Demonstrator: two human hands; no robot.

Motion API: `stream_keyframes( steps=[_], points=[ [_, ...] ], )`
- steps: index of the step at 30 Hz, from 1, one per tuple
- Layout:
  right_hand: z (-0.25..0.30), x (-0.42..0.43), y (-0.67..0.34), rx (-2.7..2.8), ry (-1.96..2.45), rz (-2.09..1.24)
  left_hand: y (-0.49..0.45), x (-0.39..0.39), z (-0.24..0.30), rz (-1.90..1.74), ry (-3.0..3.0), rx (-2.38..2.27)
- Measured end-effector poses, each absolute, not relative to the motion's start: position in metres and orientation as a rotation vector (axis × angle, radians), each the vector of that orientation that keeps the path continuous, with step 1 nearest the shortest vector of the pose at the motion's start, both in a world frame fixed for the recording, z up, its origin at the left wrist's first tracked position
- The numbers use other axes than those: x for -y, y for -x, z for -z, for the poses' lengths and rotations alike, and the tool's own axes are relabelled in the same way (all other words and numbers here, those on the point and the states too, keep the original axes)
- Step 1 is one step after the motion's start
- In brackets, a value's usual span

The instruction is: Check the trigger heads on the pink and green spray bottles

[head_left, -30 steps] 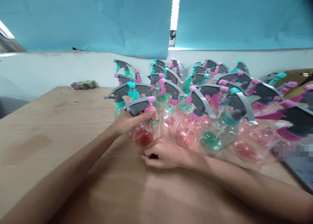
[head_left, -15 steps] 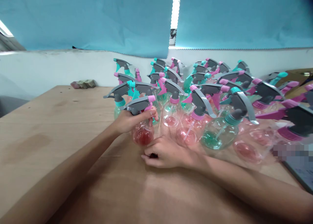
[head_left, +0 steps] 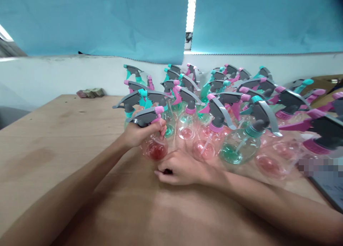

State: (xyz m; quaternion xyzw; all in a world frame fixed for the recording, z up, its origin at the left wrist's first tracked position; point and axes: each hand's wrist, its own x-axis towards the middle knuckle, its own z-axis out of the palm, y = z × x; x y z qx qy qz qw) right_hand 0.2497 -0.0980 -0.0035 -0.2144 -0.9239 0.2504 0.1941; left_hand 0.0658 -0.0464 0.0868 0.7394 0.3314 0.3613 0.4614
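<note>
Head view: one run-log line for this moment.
left hand: holds pink-nozzled spray bottle | right hand: loosely curled near bottle's base | nearby: other spray bottles | surface: wooden table

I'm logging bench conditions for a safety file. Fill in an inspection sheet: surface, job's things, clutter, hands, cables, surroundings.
Surface: wooden table, with a brownish stain at left.
Job's things: held spray bottle, pink-nozzled; many other spray bottles, pink or green, crowded at centre and right.
Clutter: small blocks near the far edge.
Hands: left hand grips the held spray bottle's upper part; right hand curled near it.
Cables: nothing seen.
Surroundings: blue curtains, white wall.
</note>
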Motion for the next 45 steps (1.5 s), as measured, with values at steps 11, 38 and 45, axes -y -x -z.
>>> stream_keyframes(
  steps=[11,38,45],
  points=[
    [0.0035,0.0979,-0.2498,2.602,0.618,-0.697,-0.0661,0.0471,-0.0876,-0.847,-1.838,-0.822],
    [-0.0008,0.0995,-0.2473,2.612,0.630,-0.687,-0.0673,0.0462,-0.0869,-0.842,-1.847,-0.849],
    [-0.0005,0.0991,-0.2476,2.620,0.634,-0.672,-0.0673,0.0470,-0.0874,-0.836,-1.840,-0.848]
  ],
)
